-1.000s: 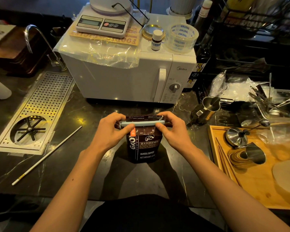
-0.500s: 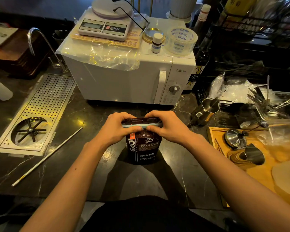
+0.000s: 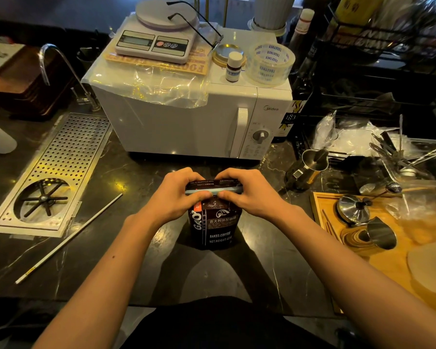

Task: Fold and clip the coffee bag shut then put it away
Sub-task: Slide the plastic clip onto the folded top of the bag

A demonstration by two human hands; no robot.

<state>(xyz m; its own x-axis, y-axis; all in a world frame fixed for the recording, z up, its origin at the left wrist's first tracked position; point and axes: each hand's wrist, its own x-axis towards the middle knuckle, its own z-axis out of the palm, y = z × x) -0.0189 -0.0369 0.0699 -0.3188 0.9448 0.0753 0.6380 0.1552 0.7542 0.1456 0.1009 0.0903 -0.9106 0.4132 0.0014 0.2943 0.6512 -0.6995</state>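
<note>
A dark brown coffee bag (image 3: 215, 227) stands upright on the black marble counter (image 3: 126, 260), just in front of me. Its top is folded over, and a pale blue clip (image 3: 213, 191) lies across the fold. My left hand (image 3: 176, 197) grips the left end of the clip and fold, thumb at the front. My right hand (image 3: 249, 195) grips the right end the same way. Both thumbs nearly meet at the middle of the bag's front. The fingers hide the clip's ends.
A white microwave (image 3: 186, 117) stands behind the bag, with a scale, tape roll and small bottle on top. A perforated drain tray (image 3: 53, 172) and a long white stick (image 3: 68, 238) lie to the left. A steel pitcher (image 3: 310, 167) and a wooden tray (image 3: 398, 250) sit right.
Both hands have slid inward along the clip, so the thumbs now nearly touch at the middle. The bag has stayed in place.
</note>
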